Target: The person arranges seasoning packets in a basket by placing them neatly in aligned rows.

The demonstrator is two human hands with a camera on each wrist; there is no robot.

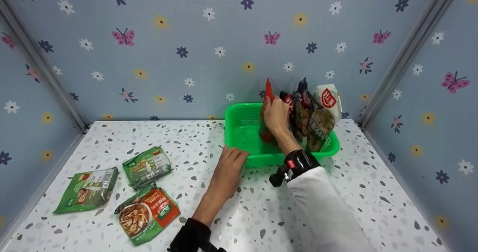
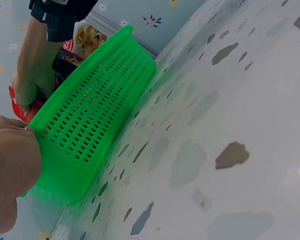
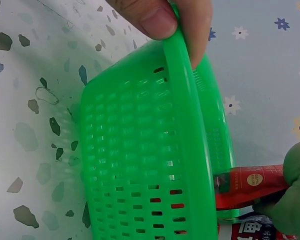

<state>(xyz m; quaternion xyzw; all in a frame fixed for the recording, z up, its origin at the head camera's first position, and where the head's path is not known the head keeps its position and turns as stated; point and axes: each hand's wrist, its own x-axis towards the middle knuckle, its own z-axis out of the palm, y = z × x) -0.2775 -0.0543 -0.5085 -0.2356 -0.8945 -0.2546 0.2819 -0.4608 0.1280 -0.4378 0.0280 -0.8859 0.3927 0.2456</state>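
Observation:
A green perforated plastic basket (image 1: 254, 159) stands against the back wall. My left hand (image 1: 228, 170) grips its rim at the near left corner, thumb on the outside and fingers over the edge in the right wrist view. Inside the basket, my right hand (image 1: 277, 114) holds a red food packet (image 3: 250, 185) upright by its upper part. Right of that packet, several dark seasoning packets (image 1: 303, 108) lean together, partly hidden by the right hand. A packet with a white top and red logo (image 1: 329, 99) rises at the basket's right end.
Three green food packets lie at the left of the speckled white table (image 1: 201, 136): one at the far left (image 1: 89, 189), one behind (image 1: 147, 167), one with a noodle picture in front (image 1: 149, 215). Patterned wall panels (image 1: 209, 65) enclose the back and sides.

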